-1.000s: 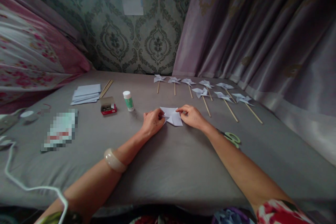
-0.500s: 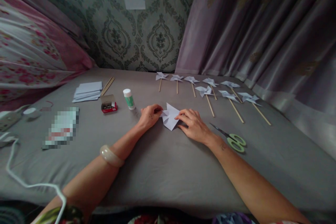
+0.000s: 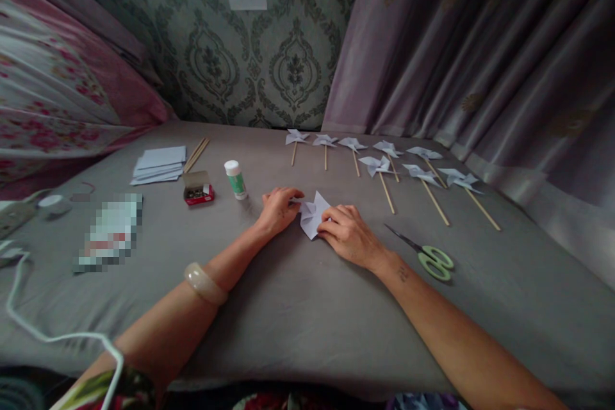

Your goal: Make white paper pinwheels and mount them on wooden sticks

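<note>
Between my hands, just above the grey cloth, is a white paper pinwheel with folded blades and no stick visible on it. My left hand pinches its left blade between thumb and fingers. On the other side, my right hand grips the right part, its fingertips covering some of the paper. A green and white glue stick stands upright left of my left hand. Scissors with green handles lie to the right of my right hand, blades pointing away to the left.
Several finished pinwheels on sticks lie at the back right. At the left are a stack of white paper, wooden sticks, an open red box of small metal pieces, a blurred packet and a white cable.
My right hand has shifted slightly left and down on the paper, and its fingers have curled in more. The pinwheel has turned a little. My left hand has moved slightly right.
</note>
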{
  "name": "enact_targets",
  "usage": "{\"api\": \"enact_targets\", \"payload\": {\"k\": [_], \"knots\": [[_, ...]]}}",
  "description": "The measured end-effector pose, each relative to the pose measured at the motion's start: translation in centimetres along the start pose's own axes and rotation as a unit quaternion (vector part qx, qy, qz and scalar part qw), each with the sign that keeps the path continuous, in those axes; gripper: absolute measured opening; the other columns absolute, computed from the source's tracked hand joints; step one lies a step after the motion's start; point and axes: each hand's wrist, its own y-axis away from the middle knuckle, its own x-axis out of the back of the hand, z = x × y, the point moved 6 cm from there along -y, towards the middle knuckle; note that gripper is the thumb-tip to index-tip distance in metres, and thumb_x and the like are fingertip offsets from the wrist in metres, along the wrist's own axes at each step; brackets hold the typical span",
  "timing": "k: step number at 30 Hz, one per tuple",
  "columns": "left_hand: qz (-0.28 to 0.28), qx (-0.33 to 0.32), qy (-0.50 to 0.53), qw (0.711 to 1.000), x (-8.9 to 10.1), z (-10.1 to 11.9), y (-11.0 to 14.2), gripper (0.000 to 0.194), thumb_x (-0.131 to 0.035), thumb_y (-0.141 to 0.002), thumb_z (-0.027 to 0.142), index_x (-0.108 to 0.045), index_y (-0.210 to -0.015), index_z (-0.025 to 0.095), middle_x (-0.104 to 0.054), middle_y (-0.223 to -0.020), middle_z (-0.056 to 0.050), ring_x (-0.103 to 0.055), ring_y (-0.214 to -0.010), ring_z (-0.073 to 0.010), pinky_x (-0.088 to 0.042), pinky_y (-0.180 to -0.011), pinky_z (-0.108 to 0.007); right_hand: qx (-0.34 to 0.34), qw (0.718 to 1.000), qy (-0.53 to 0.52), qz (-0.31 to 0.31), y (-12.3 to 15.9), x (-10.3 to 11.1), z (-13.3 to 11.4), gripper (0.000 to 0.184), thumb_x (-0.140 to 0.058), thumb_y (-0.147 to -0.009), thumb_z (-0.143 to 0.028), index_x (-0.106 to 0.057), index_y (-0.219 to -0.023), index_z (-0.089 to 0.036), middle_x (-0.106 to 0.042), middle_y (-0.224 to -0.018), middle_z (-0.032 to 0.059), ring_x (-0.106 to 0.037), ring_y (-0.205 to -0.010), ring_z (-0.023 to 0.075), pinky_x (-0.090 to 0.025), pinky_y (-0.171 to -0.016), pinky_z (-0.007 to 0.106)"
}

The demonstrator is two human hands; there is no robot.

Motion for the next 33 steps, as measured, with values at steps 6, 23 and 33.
{"api": "enact_targets", "payload": {"k": [6,23,33], "knots": [[0.035,-0.102,-0.066,0.992,0.5,2.0,2.2,0.018,-0.053,-0.085,0.026,-0.071,-0.088,0.023,-0.070,-0.104,-0.006,-0.054,-0.102,-0.0243,-0.030,-0.092,-0.044,-0.020,1.000,-0.010,-0.011,0.0,-0.3,0.2,0.014,-0.057,-0.090,-0.025,-0.070,-0.085,-0.019,-0.064,-0.091,0.0055,-0.051,-0.088,0.0178,-0.032,-0.081,0.032],[-0.034,-0.256,-0.129,0.957,-0.8,4.3,4.1,0.022,-0.050,-0.089,0.023,-0.068,-0.077,0.020,-0.071,-0.088,-0.005,-0.049,-0.101,-0.0235,-0.024,-0.088,-0.043,-0.066,0.995,-0.072,-0.015,0.1,-0.8,0.9,0.010,-0.062,-0.087,-0.022,-0.070,-0.082,-0.019,-0.063,-0.091,0.0052,-0.054,-0.090,0.0183,-0.036,-0.082,0.033],[-0.037,-0.257,-0.131,0.957,-0.6,4.5,4.1,0.021,-0.050,-0.088,0.021,-0.069,-0.080,0.019,-0.072,-0.090,-0.005,-0.051,-0.102,-0.0241,-0.024,-0.088,-0.044,-0.222,0.963,-0.148,0.028,0.0,-1.5,2.6,0.009,-0.063,-0.080,-0.016,-0.067,-0.074,-0.020,-0.064,-0.088,0.0037,-0.059,-0.088,0.0174,-0.042,-0.083,0.033]]}}
